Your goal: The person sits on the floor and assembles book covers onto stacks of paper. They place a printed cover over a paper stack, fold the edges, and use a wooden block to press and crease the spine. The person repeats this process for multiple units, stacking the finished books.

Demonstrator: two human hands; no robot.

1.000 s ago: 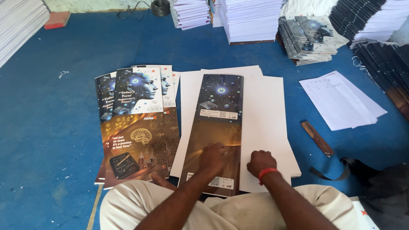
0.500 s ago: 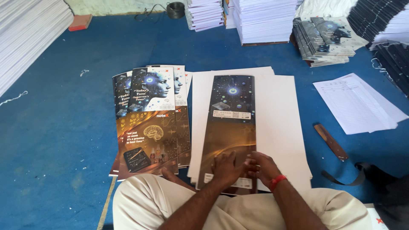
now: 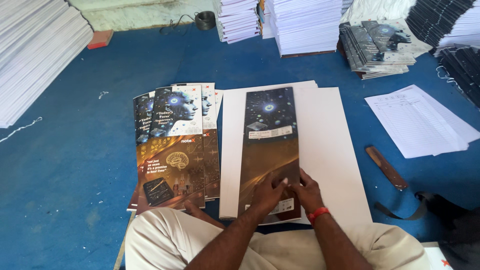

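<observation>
Since half a second ago the two hands, then bunched together at the near end of the cover, have spread out flat on it. In the head view, the left hand [image 3: 268, 192] lies palm down with fingers splayed on the lower part of a long dark printed cover sheet [image 3: 270, 145]; its grip is apart, clamped on nothing. The right hand [image 3: 306, 192], with a red band at the wrist, presses just beside it, fingers flat and equally unclenched. The cover sheet lies lengthwise on a stack of white boards [image 3: 325, 150] on the blue floor [image 3: 75, 175], its left edge near the stack's left edge. To the left, a fanned pile of printed covers [image 3: 172, 145] waits. Judging by this, one cover is laid and being smoothed; the pile remains unhandled.
</observation>
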